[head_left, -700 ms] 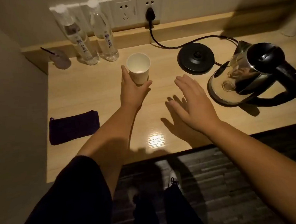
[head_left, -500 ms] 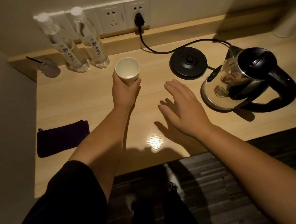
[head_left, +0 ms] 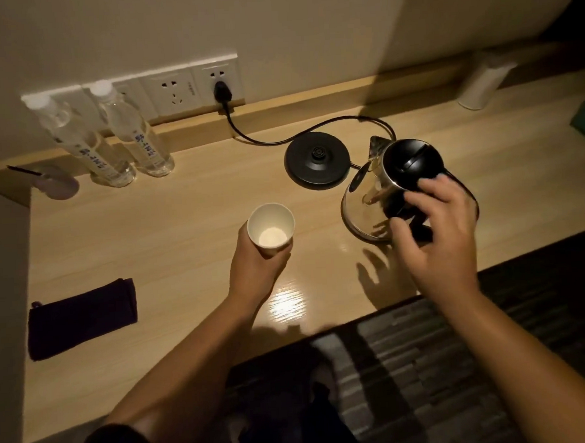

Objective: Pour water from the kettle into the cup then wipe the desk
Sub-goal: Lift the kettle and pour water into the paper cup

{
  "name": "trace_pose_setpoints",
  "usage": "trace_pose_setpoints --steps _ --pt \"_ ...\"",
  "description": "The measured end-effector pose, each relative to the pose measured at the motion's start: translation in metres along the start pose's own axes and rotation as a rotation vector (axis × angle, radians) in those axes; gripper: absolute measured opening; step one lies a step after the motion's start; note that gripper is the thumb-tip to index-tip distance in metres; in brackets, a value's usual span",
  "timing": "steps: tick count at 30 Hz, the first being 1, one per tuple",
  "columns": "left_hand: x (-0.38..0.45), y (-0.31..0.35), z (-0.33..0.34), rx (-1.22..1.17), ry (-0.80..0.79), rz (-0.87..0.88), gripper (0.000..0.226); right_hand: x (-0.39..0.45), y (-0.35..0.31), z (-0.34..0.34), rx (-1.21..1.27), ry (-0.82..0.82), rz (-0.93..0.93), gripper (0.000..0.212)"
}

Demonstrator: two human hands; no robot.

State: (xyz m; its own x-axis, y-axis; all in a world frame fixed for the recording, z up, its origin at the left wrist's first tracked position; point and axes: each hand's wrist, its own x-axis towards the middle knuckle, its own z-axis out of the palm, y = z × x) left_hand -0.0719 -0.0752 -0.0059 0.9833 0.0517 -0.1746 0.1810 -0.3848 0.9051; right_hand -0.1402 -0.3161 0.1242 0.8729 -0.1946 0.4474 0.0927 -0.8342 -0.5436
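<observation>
My left hand grips a white paper cup from below, upright, over the middle of the wooden desk. The cup looks empty inside. A steel kettle with a black lid stands on the desk to the right, off its black base. My right hand hovers over the kettle's black handle, fingers spread and curled around it, not clearly closed. A dark folded cloth lies flat at the desk's left front.
Two clear water bottles stand at the back left by the wall sockets. The base's black cord runs to a plug. A small round object sits far left, a white cylinder far right.
My left hand has brought the cup nearer to me and toward the kettle. My right hand has moved right from the bare desk onto the kettle's handle.
</observation>
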Motion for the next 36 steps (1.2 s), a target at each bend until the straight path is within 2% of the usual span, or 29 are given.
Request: trace_pose_setpoints --steps 2,4,6,8,10,16,21,26,36 --pt "-0.004 0.006 0.005 -0.003 -0.014 -0.007 0.077 0.009 0.025 -0.028 -0.034 -0.005 0.241 0.055" --pt "-0.006 0.01 0.008 -0.009 -0.021 -0.007 0.078 0.019 0.048 -0.041 0.021 -0.107 0.457 0.068" --pt "-0.007 0.014 0.011 0.002 -0.025 0.002 0.078 0.026 0.066 -0.043 0.157 -0.239 0.578 0.06" --pt "-0.009 0.016 0.013 0.017 -0.032 0.006 0.08 0.028 0.08 -0.04 0.278 -0.321 0.604 0.038" --pt "-0.01 0.018 0.015 0.026 -0.037 -0.001 0.082 0.029 0.088 -0.037 0.322 -0.333 0.596 0.026" --pt "-0.011 0.021 0.017 0.026 -0.051 -0.02 0.082 0.025 0.089 -0.029 0.392 -0.225 0.577 0.025" --pt "-0.01 0.023 0.019 0.033 -0.06 -0.026 0.078 0.02 0.08 -0.029 0.398 -0.219 0.539 0.026" --pt "-0.01 0.021 0.022 0.031 -0.091 -0.012 0.084 0.021 0.068 -0.037 0.363 -0.292 0.474 0.027" --pt "-0.007 0.022 0.014 0.086 -0.174 0.011 0.082 0.069 0.018 -0.065 0.172 -0.55 0.168 0.036"
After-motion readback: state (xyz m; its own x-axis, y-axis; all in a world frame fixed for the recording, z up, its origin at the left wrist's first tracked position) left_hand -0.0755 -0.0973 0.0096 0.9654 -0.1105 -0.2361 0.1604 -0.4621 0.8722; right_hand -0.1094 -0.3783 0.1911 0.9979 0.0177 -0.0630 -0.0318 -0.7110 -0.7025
